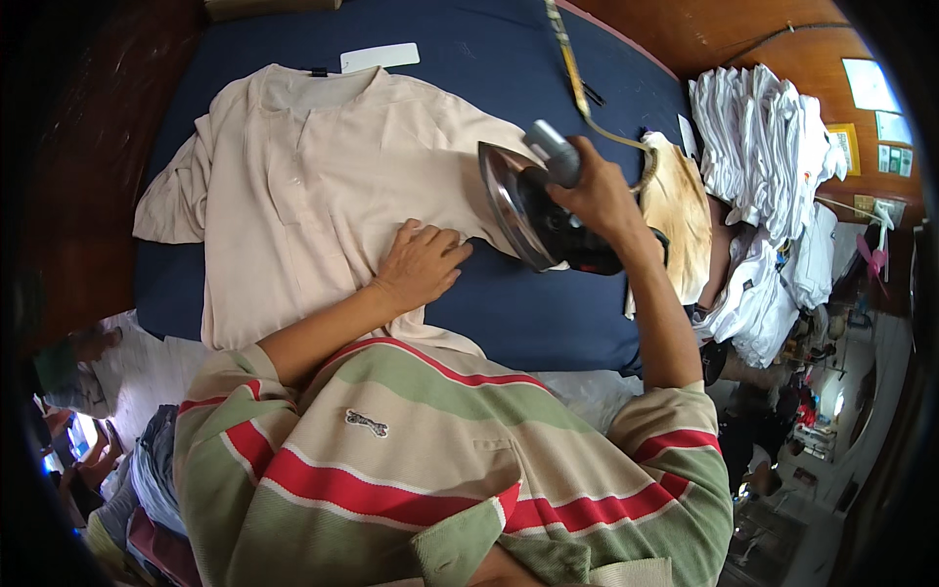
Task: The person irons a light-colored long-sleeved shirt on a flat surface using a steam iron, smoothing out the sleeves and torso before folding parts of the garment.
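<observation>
A cream short-sleeved blouse point(323, 176) lies spread over a dark blue padded surface point(509, 328), its neckline toward the far edge. My right hand point(599, 191) is closed round the grey handle of a clothes iron point(533, 210). The iron's metal edge rests on or just over the blouse's right sleeve, its tip pointing away from me; exact contact is hard to tell. My left hand point(421, 264) lies on the blouse's right side near the underarm, fingers loosely spread and slightly bent. A white tag point(380, 57) lies beyond the collar.
A yellowish cord point(572, 73) runs from the far edge toward the iron. On the right sit a scorched-looking cream cloth point(675, 215) and a stack of folded white garments point(758, 147), with white bundles point(753, 303) below. Wooden walls point(98, 108) flank the surface. Clothes point(156, 479) are heaped at lower left.
</observation>
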Tool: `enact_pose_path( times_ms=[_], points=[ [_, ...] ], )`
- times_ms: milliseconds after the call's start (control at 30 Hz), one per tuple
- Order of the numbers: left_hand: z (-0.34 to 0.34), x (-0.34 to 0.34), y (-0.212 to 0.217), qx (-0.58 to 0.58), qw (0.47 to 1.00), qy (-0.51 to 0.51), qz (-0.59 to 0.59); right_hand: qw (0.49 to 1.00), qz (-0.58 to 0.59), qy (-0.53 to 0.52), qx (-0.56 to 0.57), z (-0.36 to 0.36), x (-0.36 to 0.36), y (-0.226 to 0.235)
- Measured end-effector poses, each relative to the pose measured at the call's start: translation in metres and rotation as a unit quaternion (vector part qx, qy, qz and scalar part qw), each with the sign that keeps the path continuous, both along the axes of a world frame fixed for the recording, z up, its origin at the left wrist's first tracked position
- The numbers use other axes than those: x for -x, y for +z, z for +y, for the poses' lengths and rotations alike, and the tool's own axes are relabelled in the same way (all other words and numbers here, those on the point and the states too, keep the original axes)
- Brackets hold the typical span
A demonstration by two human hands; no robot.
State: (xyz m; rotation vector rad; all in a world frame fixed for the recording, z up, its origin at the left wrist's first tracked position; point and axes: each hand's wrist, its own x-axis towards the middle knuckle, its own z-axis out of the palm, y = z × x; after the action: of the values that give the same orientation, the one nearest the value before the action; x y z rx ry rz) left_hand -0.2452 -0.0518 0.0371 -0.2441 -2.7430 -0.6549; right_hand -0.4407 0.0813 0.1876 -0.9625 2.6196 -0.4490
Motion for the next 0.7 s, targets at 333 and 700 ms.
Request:
enact_pose_path(
  times_ms=[333, 700],
  points=[
    [-0.029, -0.009, -0.017, -0.030, 0.999, -0.008, -0.041, 0.997, 0.070, 0.027, -0.031, -0.042, 0.012, -0.045],
    [-0.092, 0.072, 0.004, -0.034, 0.993, 0.095, -0.059, 0.997, 0.043, -0.012, -0.066, -0.036, -0.014, -0.032]
  ],
)
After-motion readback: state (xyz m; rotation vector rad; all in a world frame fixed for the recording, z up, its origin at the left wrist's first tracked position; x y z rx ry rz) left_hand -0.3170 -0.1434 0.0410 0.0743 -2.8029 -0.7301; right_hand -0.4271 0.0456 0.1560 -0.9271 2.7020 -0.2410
